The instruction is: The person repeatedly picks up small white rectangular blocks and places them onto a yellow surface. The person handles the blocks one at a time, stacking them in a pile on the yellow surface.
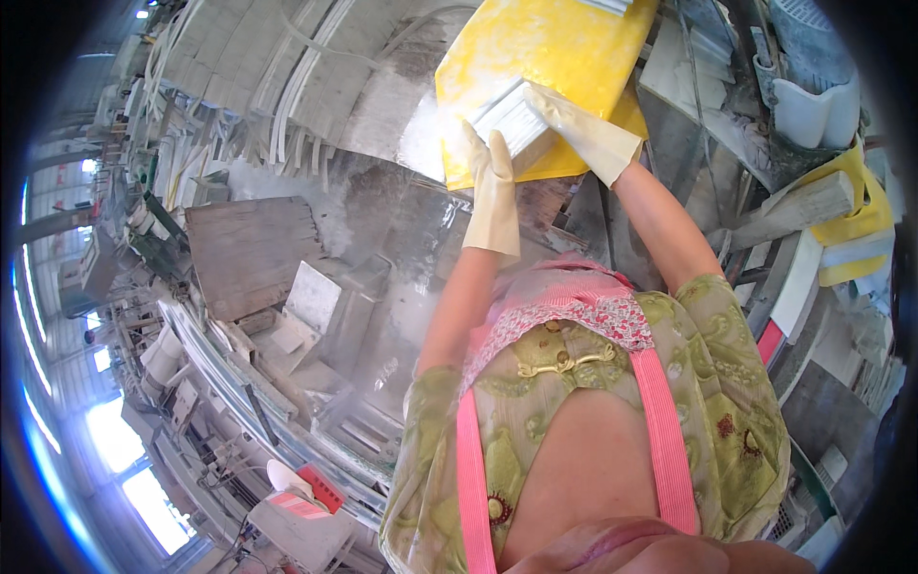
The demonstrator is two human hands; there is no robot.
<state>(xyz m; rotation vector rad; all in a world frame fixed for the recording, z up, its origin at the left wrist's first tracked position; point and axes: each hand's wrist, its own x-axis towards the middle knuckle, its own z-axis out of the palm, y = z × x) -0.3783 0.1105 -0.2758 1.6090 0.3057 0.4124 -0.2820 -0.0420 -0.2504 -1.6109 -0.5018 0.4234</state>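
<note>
Both my hands wear cream rubber gloves. Between them sits a bundle of thin white strips (pixel 517 120), stacked side by side, over a yellow plastic sheet (pixel 540 43). My left hand (pixel 493 182) grips the near left end of the bundle, thumb and fingers closed about it. At the right end, my right hand (pixel 579 124) has its fingers bent over the upper corner. Whether the bundle rests on the sheet or is lifted off it, I cannot tell. At the sheet's far edge lies another small stack of white strips (pixel 608 5).
Rows of long grey-white strips (pixel 239 57) lie at the far left. A brown board (pixel 253 253) leans over dusty slabs on the left. To the right stand a white bucket-like container (pixel 803 110), a wooden beam (pixel 803 210) and yellow sheeting (pixel 856 225). A red basket (pixel 321 488) is at the lower left.
</note>
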